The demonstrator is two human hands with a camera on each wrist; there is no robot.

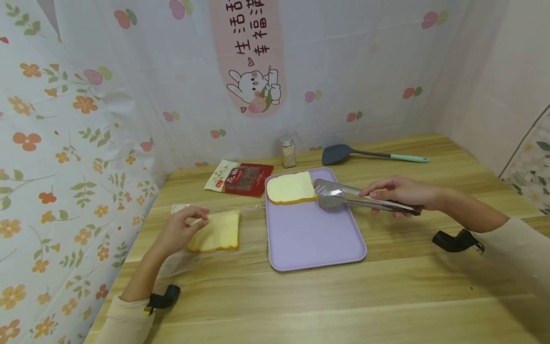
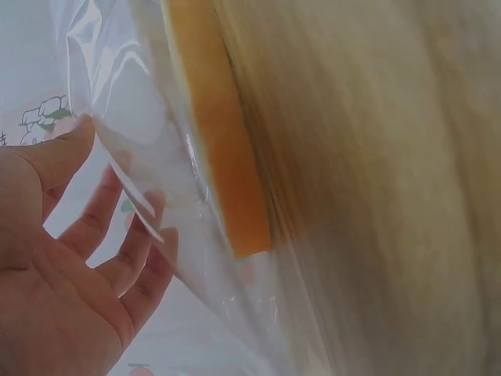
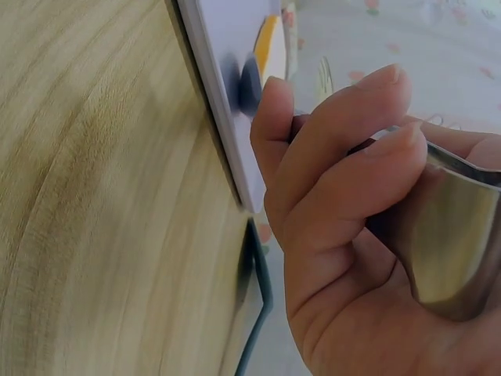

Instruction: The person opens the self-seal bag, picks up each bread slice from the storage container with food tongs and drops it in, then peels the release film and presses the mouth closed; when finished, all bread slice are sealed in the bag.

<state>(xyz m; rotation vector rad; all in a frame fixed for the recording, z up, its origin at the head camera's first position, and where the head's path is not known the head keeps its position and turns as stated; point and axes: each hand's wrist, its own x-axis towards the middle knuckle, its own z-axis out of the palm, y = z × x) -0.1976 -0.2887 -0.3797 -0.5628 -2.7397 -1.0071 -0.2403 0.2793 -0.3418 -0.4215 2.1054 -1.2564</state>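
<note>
My right hand [image 1: 401, 191] grips a pair of metal tongs [image 1: 369, 203], its fingers curled round the arms in the right wrist view. The tong heads are spread a little over a lilac tray [image 1: 315, 239], beside the right edge of a bread slice [image 1: 290, 187]; whether they touch it I cannot tell. A second bread slice [image 1: 225, 231] lies left of the tray in a clear plastic bag [image 2: 133, 149]. My left hand [image 1: 178, 231] pinches the edge of that bag between thumb and fingers, the fingers partly behind the film in the left wrist view.
Behind the tray stand a red and white spice packet [image 1: 249, 178], lying flat, and an upright glass shaker [image 1: 288, 152]. A dark spatula [image 1: 337, 154] with a mint handle lies at the back right. The wooden table [image 1: 301, 306] meets a patterned cloth behind and at left.
</note>
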